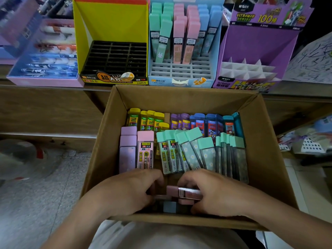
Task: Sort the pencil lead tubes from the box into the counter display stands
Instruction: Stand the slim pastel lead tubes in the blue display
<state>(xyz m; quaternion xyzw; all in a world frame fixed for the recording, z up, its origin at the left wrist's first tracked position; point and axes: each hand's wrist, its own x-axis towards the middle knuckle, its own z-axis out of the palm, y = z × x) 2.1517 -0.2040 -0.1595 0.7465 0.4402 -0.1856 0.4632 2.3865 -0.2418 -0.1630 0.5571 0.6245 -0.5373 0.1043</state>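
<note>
Fingers (pixel 186 180) of right hand (pixel 215 193) grip pink tube (pixel 188 192) — near box (pixel 179 220) front wall.

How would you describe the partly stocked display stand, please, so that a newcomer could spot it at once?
Look along the counter behind the cardboard box. The light blue stand sits there between the yellow stand and the purple stand. It alone holds upright tubes, capped green, pink and blue.

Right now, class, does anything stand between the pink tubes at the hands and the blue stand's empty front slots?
Only the box's far wall, between the pink tubes and the blue stand; nothing else visible.
</note>
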